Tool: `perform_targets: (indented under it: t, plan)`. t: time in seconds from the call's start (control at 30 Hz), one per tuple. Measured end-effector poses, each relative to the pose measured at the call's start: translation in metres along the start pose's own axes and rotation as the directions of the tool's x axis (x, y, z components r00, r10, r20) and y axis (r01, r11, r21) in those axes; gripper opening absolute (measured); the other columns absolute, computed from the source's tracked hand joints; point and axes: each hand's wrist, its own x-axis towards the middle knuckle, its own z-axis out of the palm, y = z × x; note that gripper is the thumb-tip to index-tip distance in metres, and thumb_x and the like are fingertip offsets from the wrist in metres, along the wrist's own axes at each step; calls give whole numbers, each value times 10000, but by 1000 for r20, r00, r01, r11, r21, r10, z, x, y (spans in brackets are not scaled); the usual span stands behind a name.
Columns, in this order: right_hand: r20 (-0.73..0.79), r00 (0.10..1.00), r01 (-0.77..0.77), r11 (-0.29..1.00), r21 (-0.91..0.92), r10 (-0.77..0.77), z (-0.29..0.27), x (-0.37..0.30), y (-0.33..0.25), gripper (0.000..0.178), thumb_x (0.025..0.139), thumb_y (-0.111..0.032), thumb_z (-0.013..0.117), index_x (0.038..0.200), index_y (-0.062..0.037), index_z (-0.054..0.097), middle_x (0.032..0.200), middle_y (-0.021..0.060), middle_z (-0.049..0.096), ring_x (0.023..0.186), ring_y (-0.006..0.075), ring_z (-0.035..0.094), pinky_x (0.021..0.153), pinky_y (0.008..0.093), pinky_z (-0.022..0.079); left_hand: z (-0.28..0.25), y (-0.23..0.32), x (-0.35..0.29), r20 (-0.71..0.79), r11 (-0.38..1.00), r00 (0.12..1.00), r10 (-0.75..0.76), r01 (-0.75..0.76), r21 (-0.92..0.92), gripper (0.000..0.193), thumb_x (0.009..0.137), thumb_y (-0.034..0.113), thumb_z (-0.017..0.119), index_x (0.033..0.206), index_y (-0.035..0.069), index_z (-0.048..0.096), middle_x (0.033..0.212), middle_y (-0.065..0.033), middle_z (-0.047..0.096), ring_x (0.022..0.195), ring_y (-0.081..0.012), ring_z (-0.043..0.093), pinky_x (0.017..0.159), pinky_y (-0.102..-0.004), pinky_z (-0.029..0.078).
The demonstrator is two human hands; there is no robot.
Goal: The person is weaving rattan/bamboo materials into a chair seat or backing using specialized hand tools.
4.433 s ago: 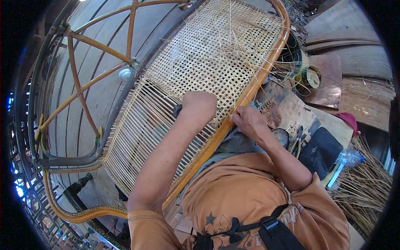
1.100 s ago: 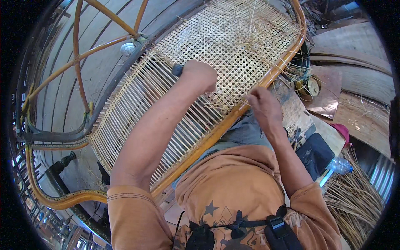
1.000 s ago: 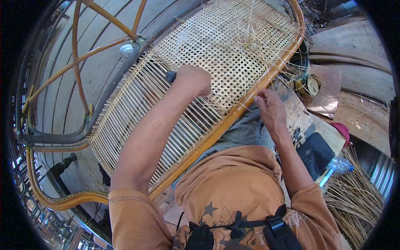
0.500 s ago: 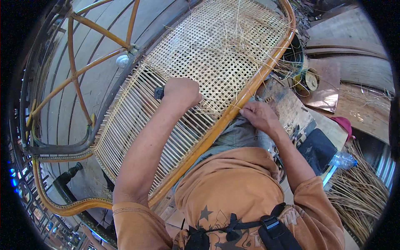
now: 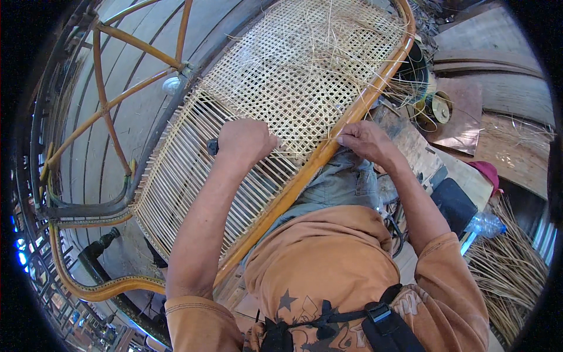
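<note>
A long seat frame of glossy orange-brown rattan (image 5: 280, 202) lies slantwise across my lap. Inside it, woven cane mesh (image 5: 293, 88) fills the far part, while only parallel cane strips (image 5: 190, 164) span the near left part. My left hand (image 5: 243, 141) is a fist over the border between the two, wrapped around a tool with a black handle (image 5: 213, 146); the tool's other end is hidden. At the frame's right rail my right hand (image 5: 368, 142) is closed, thumb and finger pinched on a thin cane strand that is barely visible.
Loose cane ends (image 5: 352, 44) lie across the far mesh. Left stands another frame of rattan poles (image 5: 105, 108). On the right are a round tin (image 5: 437, 110), a dark flat pad (image 5: 450, 205), a plastic bottle (image 5: 485, 224) and a bundle of cane (image 5: 507, 264).
My right hand has moved up along the rail, and its fingers now sit closer to the rail's edge. My left fist has shifted slightly left and down, still around the black handle.
</note>
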Motion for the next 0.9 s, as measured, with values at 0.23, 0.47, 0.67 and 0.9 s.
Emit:
perform_targets:
  t: [0.23, 0.47, 0.67, 0.9]
  plan:
    - [-53, 999, 12, 999, -37, -14, 16, -6, -16, 264, 835, -284, 553, 780, -30, 600, 730, 197, 598, 725, 377, 592, 629, 455, 461, 3, -9, -2, -25, 998, 998, -65, 65, -14, 477, 823, 458, 502, 778, 18, 679, 757, -177, 654, 739, -333, 643, 666, -438, 507]
    - [-242, 966, 22, 961, -275, -92, 39, -8, -21, 266, 847, -289, 572, 782, -32, 587, 763, 167, 592, 771, 353, 587, 671, 430, 464, 8, -16, -7, 34, 992, 991, -129, 129, -14, 455, 836, 454, 513, 817, 35, 691, 821, -163, 670, 791, -313, 652, 701, -414, 511]
    - [-345, 921, 114, 971, -211, -183, 51, -13, -14, 179, 842, -211, 577, 824, -33, 575, 796, 149, 582, 786, 337, 580, 679, 409, 472, 24, -25, -12, -19, 984, 988, -153, 151, -94, 467, 843, 461, 500, 763, 42, 689, 753, -170, 658, 755, -329, 646, 691, -427, 507]
    - [-407, 887, 200, 976, -89, -219, 48, -23, -1, 113, 845, -113, 578, 924, -34, 580, 806, 145, 553, 782, 316, 574, 683, 373, 478, 24, -25, -25, -21, 957, 983, -184, 174, -234, 477, 870, 458, 460, 753, 49, 674, 738, -177, 642, 758, -342, 631, 671, -437, 493]
